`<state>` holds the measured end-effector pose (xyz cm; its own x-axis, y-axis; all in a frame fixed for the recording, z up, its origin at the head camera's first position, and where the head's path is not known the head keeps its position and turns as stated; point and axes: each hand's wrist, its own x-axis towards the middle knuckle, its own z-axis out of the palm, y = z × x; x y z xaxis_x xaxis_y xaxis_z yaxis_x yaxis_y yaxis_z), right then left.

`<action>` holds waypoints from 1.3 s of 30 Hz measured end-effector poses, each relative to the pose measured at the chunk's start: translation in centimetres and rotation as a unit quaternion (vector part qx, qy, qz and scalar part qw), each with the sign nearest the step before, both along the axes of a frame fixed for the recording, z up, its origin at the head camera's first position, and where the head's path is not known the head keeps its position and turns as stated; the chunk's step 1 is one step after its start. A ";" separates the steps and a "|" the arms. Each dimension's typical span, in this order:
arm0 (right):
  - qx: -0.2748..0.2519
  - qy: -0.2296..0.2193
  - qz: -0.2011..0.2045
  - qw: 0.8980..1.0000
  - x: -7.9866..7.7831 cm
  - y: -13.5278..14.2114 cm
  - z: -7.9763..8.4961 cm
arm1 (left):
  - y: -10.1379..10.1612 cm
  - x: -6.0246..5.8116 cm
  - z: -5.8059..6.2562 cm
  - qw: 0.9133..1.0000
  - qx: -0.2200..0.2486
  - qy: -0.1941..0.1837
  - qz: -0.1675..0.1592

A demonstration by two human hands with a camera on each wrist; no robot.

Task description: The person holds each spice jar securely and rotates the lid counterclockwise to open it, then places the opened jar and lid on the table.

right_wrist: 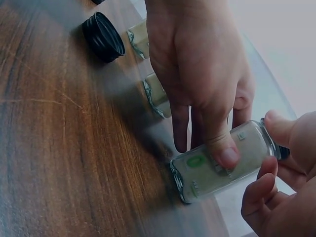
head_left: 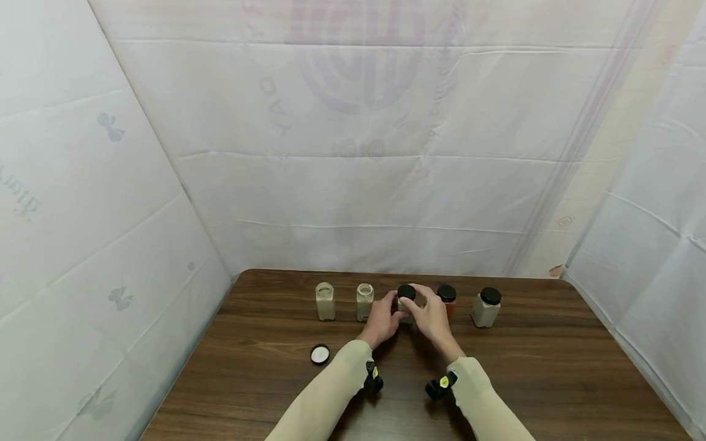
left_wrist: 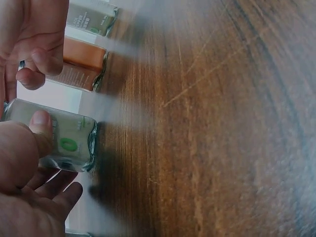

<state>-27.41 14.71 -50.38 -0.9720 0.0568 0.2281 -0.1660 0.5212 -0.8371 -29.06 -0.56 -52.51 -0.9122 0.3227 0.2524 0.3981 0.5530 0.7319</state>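
A square glass jar of pale powder (right_wrist: 202, 180) stands on the table between both hands, a green mark on its label. My left hand (head_left: 382, 321) grips the jar's body, thumb across the front and fingers behind. From the right, my right hand (head_left: 432, 317) holds the black lid (head_left: 406, 291) between thumb and fingers. The lid sits on the jar's mouth; how tightly it is screwed on cannot be seen. In the left wrist view the same glass jar (left_wrist: 74, 128) is upright relative to the table, its base at the wood.
Left of the hands stand two lidless jars, one farther left (head_left: 325, 303) and one nearer (head_left: 364, 301). A loose black lid (head_left: 320, 354) lies white side up in front. To the right are a black-lidded jar of orange-red powder (head_left: 448, 299) and a black-lidded pale jar (head_left: 486, 308).
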 end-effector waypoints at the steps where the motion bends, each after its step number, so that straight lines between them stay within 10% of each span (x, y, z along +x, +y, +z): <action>1: 0.000 -0.001 0.001 1.000 0.0 0.0 0.0 | 0.0 0.0 0.0 1.000 -0.001 -0.003 0.001; 24: -0.020 0.031 -0.093 0.995 0.8 -1.3 0.1 | -0.1 -0.3 -0.1 1.000 -0.017 0.001 0.011; 39: -0.028 0.035 -0.018 0.999 0.7 -0.5 -0.1 | 0.0 -0.2 -0.2 1.000 -0.009 -0.003 0.014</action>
